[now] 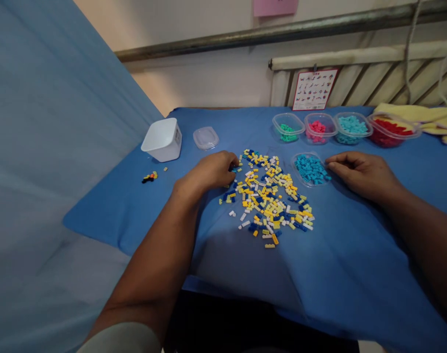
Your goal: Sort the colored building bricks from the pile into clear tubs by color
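As half-parted left fingers [232,158] touch bricks [269,214], narrowly parted right fingers [338,157] meet a tub [309,186].

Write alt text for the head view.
A person's left hand is at the left edge of a pile of yellow, white and blue building bricks on a blue cloth; right hand at the rim of a clear tub of blue bricks. Behind stand four clear tubs of green, pink, light-blue and red pieces, with a white tub to the left.

Dim, soft light leaves the blue tablecloth [238,264] shadowed in front, the view's edges stretched.
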Demonstrator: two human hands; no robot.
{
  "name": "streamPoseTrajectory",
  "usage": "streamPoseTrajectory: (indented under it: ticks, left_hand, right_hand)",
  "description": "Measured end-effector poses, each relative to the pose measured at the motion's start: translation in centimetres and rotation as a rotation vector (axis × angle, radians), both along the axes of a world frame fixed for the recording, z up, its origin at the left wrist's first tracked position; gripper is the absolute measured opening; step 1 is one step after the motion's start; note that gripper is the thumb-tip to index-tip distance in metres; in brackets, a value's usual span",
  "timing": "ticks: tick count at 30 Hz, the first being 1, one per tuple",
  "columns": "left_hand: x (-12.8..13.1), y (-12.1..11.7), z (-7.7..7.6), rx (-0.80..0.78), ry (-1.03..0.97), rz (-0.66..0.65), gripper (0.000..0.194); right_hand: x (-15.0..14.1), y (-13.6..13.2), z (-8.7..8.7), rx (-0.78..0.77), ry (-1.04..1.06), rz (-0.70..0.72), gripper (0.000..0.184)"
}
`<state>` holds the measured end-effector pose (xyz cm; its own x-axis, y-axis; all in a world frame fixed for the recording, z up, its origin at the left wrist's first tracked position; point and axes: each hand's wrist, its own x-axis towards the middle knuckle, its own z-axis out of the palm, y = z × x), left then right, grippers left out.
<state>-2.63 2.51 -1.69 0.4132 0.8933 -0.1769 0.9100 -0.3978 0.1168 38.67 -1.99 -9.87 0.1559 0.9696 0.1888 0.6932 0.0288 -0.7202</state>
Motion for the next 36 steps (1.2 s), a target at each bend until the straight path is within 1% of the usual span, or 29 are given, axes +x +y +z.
streamPoseTrajectory:
  ticks: [4, 9, 15, 17, 22, 26, 30, 33, 36]
  left_hand:
    - [-0.1, 0.1, 0.0, -0.014, -0.015, 0.031, 0.049]
    - [-0.1, 0.2, -0.2, -0.012, -0.043, 0.04, 0.046]
    - [0.1, 0.4, -0.9, 0.052, -0.041, 0.018, 0.033]
    - [0.4, 0.4, -0.9, 0.065, -0.021, 0.042, 0.032]
    - [1.3, 0.0, -0.2, 0.052, -0.005, 0.122, 0.038]
    - [1.0, -0.1, -0.2, 0.088, -0.125, 0.098, 0.038]
    - [0.9, 0.1, -0.8, 0.09, -0.312, 0.035, 0.036]
    - [2.2, -0.1, -1.3, 0.066, -0.478, 0.016, 0.031]
    - [5.0, -0.6, -1.4, 0.016, -0.59, -0.04, 0.028]
  right_hand:
    - [0.2, -0.1, -0.1, -0.003, -0.008, 0.01, 0.04]
    - [0.1, -0.1, -0.3, 0.006, -0.005, 0.019, 0.035]
    - [0.4, 0.2, -0.6, 0.017, -0.004, 0.038, 0.029]
    - [0.5, 0.4, -0.7, 0.028, 0.0, 0.046, 0.024]
    - [0.7, 0.7, -1.1, 0.042, 0.019, 0.077, 0.019]
    - [0.7, 0.9, -1.2, 0.044, 0.013, 0.073, 0.02]
    - [0.7, 1.2, -1.4, 0.041, 0.04, 0.086, 0.021]
    - [0.5, 1.5, -1.4, 0.063, 0.055, 0.1, 0.019]
    - [0.4, 1.6, -1.3, 0.074, 0.063, 0.106, 0.018]
